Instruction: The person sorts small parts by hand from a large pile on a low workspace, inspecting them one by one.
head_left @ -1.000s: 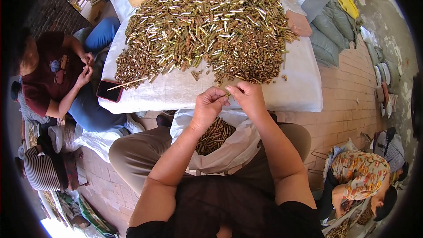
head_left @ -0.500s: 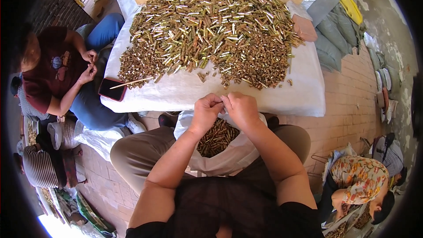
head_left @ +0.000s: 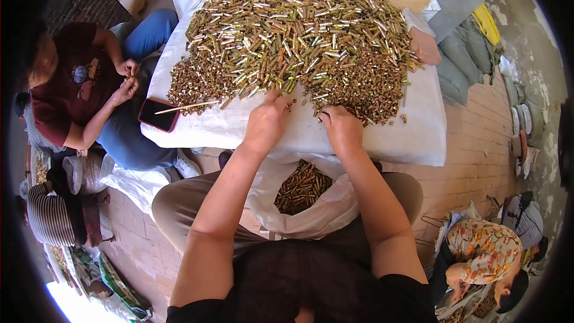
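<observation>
A broad heap of brass-coloured metal sleeves (head_left: pixel 287 30) covers the white-sheeted table (head_left: pixel 227 128). Small short metal pieces (head_left: pixel 373 93) lie in a mound at its near right, and more (head_left: pixel 194 81) at the near left. My left hand (head_left: pixel 267 122) reaches to the heap's near edge, its fingers drawn together at the sleeves; what they hold is hidden. By the near edge of the right mound, my right hand (head_left: pixel 344 130) has thumb and finger closed at small pieces I cannot make out clearly. Below, between my knees, a white sack (head_left: pixel 269 203) holds many slim metal parts (head_left: pixel 302 186).
A phone (head_left: pixel 159 115) with a thin stick (head_left: pixel 188 106) across it lies at the table's left corner. A person (head_left: pixel 75 93) sits close on the left, working with both hands. Another person (head_left: pixel 484 245) bends over at the lower right. Filled sacks (head_left: pixel 463 63) stand right.
My hands were together above the sack's far rim. They have parted and moved forward onto the table, the left to the sleeves, the right to the small pieces. The sack's contents show more.
</observation>
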Action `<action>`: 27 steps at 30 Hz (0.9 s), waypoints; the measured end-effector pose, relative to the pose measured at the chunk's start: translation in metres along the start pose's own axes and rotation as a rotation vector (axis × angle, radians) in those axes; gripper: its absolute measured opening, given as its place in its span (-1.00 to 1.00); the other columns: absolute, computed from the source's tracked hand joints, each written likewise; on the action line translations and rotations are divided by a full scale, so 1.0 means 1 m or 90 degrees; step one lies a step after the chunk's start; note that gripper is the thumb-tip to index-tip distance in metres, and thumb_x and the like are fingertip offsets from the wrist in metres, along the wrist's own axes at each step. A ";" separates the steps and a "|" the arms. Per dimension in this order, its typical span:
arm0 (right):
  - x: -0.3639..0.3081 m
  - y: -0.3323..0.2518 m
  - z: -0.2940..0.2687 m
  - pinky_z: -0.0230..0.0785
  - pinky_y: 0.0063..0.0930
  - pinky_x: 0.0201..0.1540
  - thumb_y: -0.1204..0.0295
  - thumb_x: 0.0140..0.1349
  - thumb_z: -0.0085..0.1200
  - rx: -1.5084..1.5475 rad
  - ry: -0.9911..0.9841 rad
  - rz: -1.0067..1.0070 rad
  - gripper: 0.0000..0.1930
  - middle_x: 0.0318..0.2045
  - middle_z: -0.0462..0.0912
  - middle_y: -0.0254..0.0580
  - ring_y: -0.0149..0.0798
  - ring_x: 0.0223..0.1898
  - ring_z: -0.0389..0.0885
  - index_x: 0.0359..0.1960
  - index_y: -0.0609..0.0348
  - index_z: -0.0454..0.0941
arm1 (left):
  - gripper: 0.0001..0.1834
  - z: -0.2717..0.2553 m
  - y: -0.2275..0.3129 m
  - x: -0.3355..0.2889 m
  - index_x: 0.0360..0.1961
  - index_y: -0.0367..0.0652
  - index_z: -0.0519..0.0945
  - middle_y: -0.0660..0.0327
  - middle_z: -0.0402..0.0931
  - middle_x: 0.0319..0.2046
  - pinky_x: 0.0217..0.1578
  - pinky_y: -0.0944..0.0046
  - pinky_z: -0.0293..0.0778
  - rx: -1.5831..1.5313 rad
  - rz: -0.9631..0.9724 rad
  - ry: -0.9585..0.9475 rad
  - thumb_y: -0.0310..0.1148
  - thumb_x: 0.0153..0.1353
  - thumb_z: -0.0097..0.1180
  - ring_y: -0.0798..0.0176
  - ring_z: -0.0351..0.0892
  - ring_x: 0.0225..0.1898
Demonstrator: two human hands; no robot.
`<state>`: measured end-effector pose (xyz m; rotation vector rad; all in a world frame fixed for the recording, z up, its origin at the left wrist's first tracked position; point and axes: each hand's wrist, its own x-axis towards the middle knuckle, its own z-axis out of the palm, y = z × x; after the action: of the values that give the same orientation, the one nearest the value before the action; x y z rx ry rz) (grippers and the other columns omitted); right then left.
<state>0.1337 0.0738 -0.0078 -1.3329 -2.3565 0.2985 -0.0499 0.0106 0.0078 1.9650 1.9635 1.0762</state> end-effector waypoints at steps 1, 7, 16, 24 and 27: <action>0.001 -0.001 -0.001 0.40 -0.25 -0.41 0.26 0.09 0.11 0.025 0.004 -0.022 -0.80 -0.44 0.57 -0.16 -0.07 -0.44 0.56 -0.40 0.11 0.54 | -0.77 0.004 -0.007 0.005 -0.24 -0.21 0.54 0.04 0.50 -0.28 -0.30 0.10 0.47 0.046 0.000 -0.024 -0.49 0.01 0.09 -0.03 0.54 -0.35; 0.001 0.003 -0.003 0.41 -0.26 -0.39 0.28 0.06 0.13 0.044 -0.031 -0.053 -0.82 -0.46 0.55 -0.16 -0.08 -0.43 0.56 -0.40 0.10 0.53 | -0.78 0.013 0.001 0.005 -0.28 -0.20 0.50 0.04 0.47 -0.28 -0.29 0.10 0.47 0.104 -0.086 -0.086 -0.47 -0.02 0.14 -0.03 0.53 -0.33; -0.009 0.006 -0.011 0.42 -0.22 -0.35 0.31 0.03 0.16 0.008 -0.055 -0.050 -0.77 -0.42 0.54 -0.09 -0.05 -0.38 0.56 -0.46 0.23 0.48 | -0.79 0.023 0.012 0.000 -0.32 -0.20 0.51 0.05 0.47 -0.33 -0.33 0.09 0.47 0.104 -0.094 -0.066 -0.43 -0.03 0.17 -0.02 0.53 -0.37; -0.011 0.013 -0.018 0.41 -0.20 -0.33 0.31 0.02 0.17 0.017 -0.096 -0.012 -0.75 -0.43 0.55 0.00 -0.01 -0.40 0.56 -0.45 0.26 0.46 | -0.76 0.031 0.016 -0.009 -0.26 -0.22 0.53 0.01 0.48 -0.40 -0.36 0.13 0.47 0.037 -0.083 0.011 -0.52 -0.04 0.14 -0.03 0.52 -0.40; -0.015 0.022 -0.014 0.41 -0.19 -0.32 0.31 0.01 0.17 0.061 -0.071 -0.071 -0.75 -0.45 0.54 0.05 0.04 -0.40 0.55 -0.45 0.26 0.46 | -0.78 0.032 0.022 -0.016 -0.30 -0.26 0.54 0.01 0.49 -0.38 -0.40 0.19 0.46 -0.044 -0.082 0.013 -0.56 -0.06 0.14 0.00 0.51 -0.45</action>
<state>0.1639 0.0726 -0.0071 -1.1629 -2.4647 0.4573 -0.0117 0.0048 -0.0081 1.7739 2.0042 1.1191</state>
